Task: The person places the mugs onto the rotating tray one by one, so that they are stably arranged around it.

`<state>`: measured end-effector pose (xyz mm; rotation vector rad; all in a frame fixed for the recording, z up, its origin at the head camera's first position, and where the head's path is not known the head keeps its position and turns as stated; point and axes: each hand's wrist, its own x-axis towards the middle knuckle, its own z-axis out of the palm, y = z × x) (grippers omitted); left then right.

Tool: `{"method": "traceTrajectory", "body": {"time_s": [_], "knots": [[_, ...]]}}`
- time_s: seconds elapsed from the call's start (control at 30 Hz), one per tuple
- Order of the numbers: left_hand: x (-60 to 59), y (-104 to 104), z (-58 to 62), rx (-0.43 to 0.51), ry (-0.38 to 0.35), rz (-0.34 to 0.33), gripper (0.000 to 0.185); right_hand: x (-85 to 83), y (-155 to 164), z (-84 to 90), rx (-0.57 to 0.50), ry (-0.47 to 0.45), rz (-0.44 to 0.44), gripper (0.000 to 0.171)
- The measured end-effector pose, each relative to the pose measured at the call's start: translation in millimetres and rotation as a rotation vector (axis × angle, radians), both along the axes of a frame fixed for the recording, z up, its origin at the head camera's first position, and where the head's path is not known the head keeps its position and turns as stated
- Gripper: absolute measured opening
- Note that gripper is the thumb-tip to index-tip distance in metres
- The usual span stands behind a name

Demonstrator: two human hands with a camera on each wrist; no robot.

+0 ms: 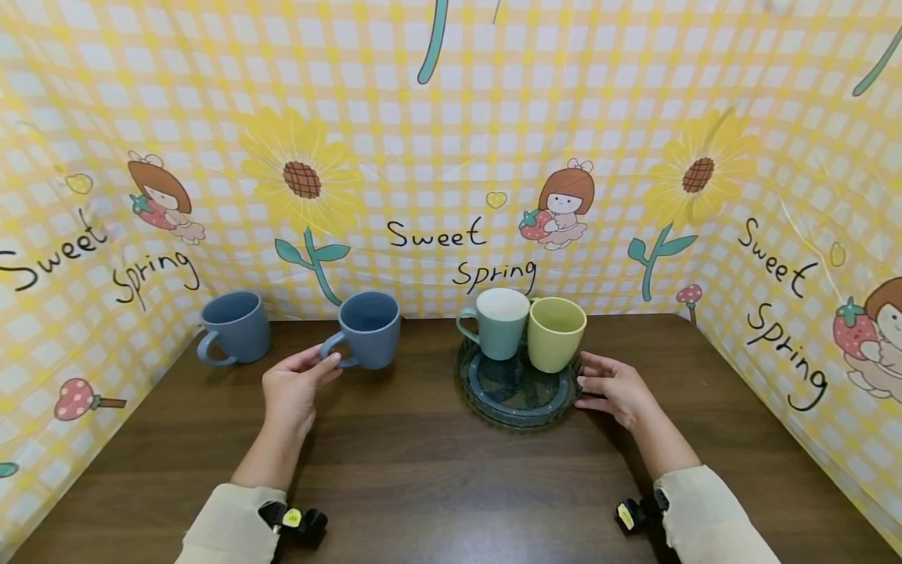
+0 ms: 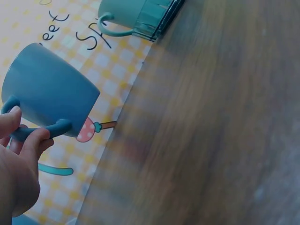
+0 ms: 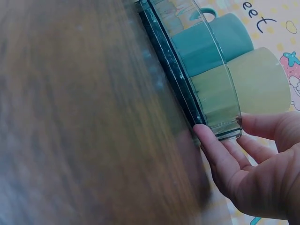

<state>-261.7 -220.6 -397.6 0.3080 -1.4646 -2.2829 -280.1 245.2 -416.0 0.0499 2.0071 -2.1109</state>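
My left hand pinches a blue mug by its handle between thumb and fingers. In the left wrist view the mug is upright, and wall cloth shows between its base and the tabletop. A round, see-through dark tray with a raised wall stands right of centre. Inside it, toward the back, a teal mug with a white interior stands beside a yellow-green mug. My right hand holds the tray's right side, its digits spread from base to rim in the right wrist view.
Another blue mug stands at the back left of the brown wooden table, its handle toward the left. Yellow checked cloth with printed flowers and figures walls the table behind and on both sides.
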Motion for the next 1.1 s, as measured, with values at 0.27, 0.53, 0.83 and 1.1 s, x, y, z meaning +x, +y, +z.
{"method": "traceTrajectory", "body": {"time_s": [0.27, 0.53, 0.83, 1.1], "knots": [[0.8, 6.5, 0.6, -0.015, -0.011, -0.012, 0.025, 1.0, -0.1, 0.0, 0.001, 0.002, 0.0, 0.066], [1.0, 10.0, 0.7, -0.007, -0.018, -0.026, 0.027, -0.9, 5.8, 5.3, 0.086, 0.013, 0.041, 0.065], [1.9, 15.1, 2.1, -0.011, -0.008, -0.049, 0.026, -7.8, 10.7, 8.8, 0.133, 0.033, 0.018, 0.058], [2.6, 20.0, 1.3, -0.021, 0.01, -0.075, 0.028, -18.8, 14.0, 4.8, 0.13, 0.041, 0.037, 0.058]]}}
